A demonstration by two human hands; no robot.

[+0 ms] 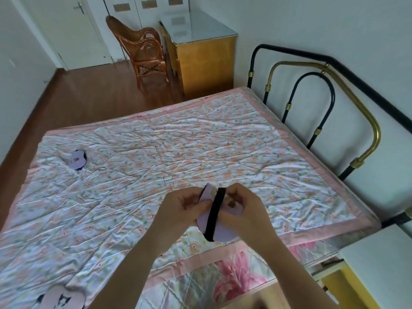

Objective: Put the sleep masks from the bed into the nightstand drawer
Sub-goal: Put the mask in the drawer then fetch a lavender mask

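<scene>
Both hands hold a lilac sleep mask with a black strap above the near edge of the bed. My left hand grips its left side and my right hand pinches its right side by the strap. A second lilac mask lies on the quilt at the far left. A third, pinkish mask with dark markings lies at the bottom left corner. The white top of the nightstand shows at the lower right; its drawer is out of sight.
A black and brass bed frame runs along the right wall. A wicker chair and a yellow cabinet stand beyond the bed on the wooden floor. A white door is at the far left.
</scene>
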